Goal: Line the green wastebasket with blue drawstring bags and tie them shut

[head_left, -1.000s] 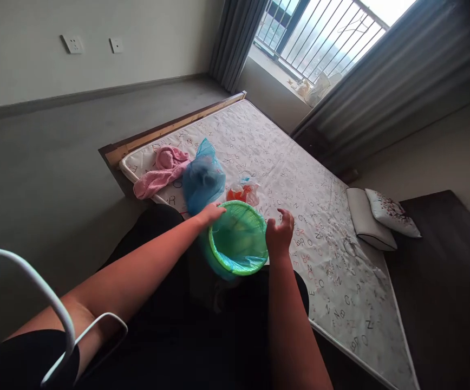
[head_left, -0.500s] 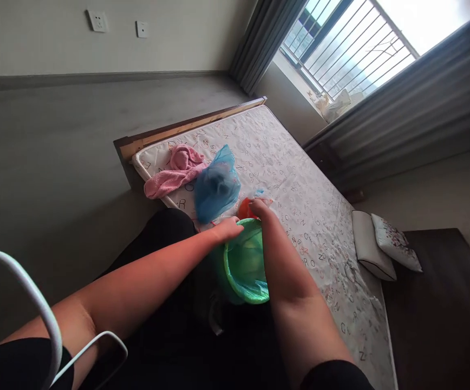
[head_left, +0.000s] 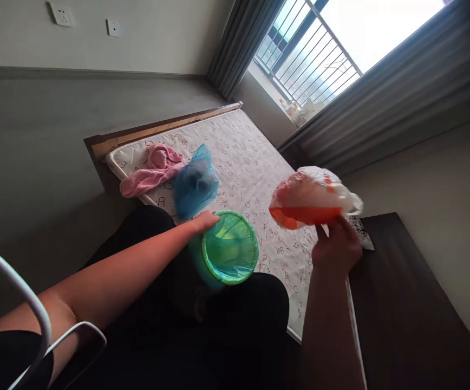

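Note:
My left hand (head_left: 206, 221) grips the rim of a green trash can (head_left: 255, 246), which tilts toward me in front of my lap. A thin blue-green bag lines its inside. Raised to the right above the mattress, my right hand (head_left: 338, 244) pinches a white and red plastic bag (head_left: 306, 200) from below; the bag looks puffed out, and its contents cannot be made out. A blue plastic bag (head_left: 196, 187) with something dark inside lies on the mattress just beyond my left hand. Beside it rests a crumpled pink towel (head_left: 154, 173).
The letter-printed mattress (head_left: 235, 151) sits in a wooden bed frame (head_left: 165, 127). A dark headboard-like panel (head_left: 397, 292) and a partly hidden patterned pillow (head_left: 364, 235) are at right. A white cable (head_left: 19, 287) loops at lower left. Grey curtains flank a barred window.
My right hand has moved from beside the trash can up and to the right, lifting the white and red plastic bag. My left hand keeps its hold on the rim. The view has shifted right.

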{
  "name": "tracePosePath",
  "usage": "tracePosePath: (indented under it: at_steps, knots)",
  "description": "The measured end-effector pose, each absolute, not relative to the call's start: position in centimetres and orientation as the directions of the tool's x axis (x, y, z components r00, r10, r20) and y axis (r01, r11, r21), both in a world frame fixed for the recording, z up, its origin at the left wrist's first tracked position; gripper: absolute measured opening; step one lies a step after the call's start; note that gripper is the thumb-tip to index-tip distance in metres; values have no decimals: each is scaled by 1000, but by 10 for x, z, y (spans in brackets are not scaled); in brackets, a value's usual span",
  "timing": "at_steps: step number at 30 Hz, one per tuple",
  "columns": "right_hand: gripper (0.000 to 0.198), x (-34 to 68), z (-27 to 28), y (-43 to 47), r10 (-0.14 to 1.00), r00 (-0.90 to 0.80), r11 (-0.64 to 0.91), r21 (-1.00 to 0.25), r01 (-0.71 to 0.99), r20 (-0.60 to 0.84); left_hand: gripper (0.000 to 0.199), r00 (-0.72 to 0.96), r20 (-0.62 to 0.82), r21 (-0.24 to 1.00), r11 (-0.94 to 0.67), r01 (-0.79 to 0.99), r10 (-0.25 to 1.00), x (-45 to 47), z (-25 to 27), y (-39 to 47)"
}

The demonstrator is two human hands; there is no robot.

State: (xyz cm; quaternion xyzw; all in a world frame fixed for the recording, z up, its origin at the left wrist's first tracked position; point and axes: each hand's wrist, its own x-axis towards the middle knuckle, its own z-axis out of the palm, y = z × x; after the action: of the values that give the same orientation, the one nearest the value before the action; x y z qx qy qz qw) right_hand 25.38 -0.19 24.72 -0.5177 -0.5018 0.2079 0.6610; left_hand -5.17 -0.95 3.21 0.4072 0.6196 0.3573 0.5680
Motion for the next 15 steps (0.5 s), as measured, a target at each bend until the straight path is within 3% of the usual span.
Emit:
tracePosePath:
  at_steps: [2,5,8,11,13,15]
  knots:
    - [26,264,254,-42,785,474,358,-917,177,398,15,-15,-427,897,426,119,904,-52,29,-10]
    - [23,256,222,-89,802,500,297,-945,138,326,22,-21,-435,888,433,155,900,-52,27,-9]
    - [21,232,161,-116,787,549,159,-952,260,281,27,-22,-429,887,425,180,903,-50,27,-10]
    - [23,210,112,-131,973,182,21,-834,551,145,28,-5,-420,890,413,194,908,-46,29,-13]
    - [24,203,98,-137,997,-62,80,-725,685,52,30,1,-418,889,409,204,908,-43,32,-15]
    - [27,200,97,-139,985,-113,170,-626,761,130,33,4,-421,884,409,226,907,-40,36,-16]
